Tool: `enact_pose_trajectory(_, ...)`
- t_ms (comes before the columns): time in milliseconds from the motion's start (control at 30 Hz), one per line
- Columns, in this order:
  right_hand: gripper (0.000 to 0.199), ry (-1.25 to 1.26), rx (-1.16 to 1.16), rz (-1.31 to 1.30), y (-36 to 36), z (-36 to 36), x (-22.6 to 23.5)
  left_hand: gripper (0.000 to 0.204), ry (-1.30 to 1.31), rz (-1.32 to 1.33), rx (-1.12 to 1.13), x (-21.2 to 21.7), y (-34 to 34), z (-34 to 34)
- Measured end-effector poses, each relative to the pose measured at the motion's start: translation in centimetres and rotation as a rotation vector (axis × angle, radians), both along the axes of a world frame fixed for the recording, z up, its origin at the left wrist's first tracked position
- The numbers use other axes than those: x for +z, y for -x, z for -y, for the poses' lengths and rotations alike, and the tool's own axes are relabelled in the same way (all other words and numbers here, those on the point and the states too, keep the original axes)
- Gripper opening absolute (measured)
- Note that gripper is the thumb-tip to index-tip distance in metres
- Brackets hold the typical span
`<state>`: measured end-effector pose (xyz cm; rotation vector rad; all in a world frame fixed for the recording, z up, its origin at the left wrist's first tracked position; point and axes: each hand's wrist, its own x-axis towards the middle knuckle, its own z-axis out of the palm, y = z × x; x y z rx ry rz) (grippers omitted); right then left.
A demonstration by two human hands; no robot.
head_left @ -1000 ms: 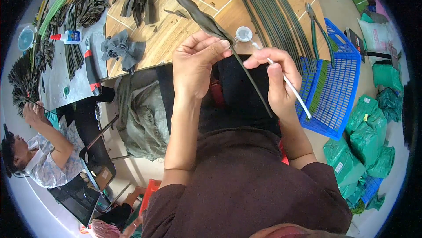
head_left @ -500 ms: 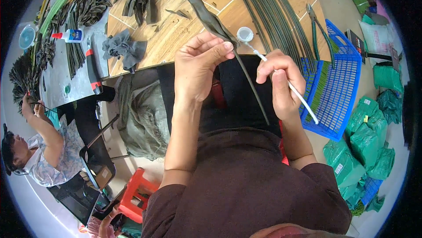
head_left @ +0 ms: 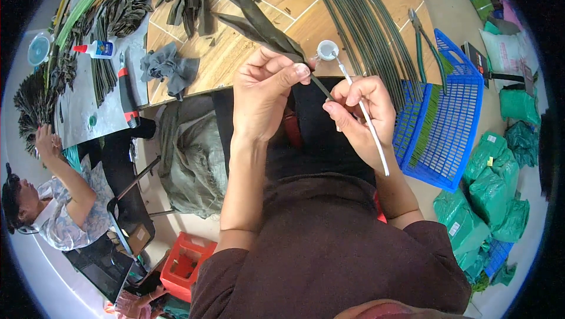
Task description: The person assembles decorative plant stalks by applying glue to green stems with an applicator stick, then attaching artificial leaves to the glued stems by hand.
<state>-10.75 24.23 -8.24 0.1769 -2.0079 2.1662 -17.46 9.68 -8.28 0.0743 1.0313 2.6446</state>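
My left hand is closed, thumb and fingers pinching a long dark green artificial leaf where it narrows onto its thin stem. The leaf stretches away over the table in folded, pointed strips. In my right hand a thin white brush lies slanted between the fingers, its tip end beside a small white cup at the table edge. The right thumb and fingertip also meet at the stem's lower part, and the rest of the stem is hidden by that hand.
Dark stems and pliers lie at the right of the wooden table. Beyond stands a blue basket. To the left are crumpled grey fabric, a cutter, a glue bottle and a seated co-worker.
My right hand has moved left to the stem, and the brush has swung steeper, its tip leaving the leaf base for the cup. The leaf's strips have spread apart.
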Motion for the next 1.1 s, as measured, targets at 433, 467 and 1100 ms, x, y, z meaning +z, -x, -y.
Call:
enact_pose_trajectory(433,0.028,-0.100,-0.116,-0.113,0.4,-0.1,0.0,0.025,-0.082,-0.080,-0.105,-0.9,0.0,-0.6)
enact_pose_trajectory(467,0.028,-0.099,-0.116,-0.117,0.6,-0.2,-0.2,0.025,-0.081,-0.084,-0.104,-0.8,0.1,-0.7)
enact_pose_trajectory(1100,0.028,-0.343,-0.130,-0.226,0.7,0.4,0.3,0.010,-0.023,-0.037,-0.075,-1.3,0.7,0.0)
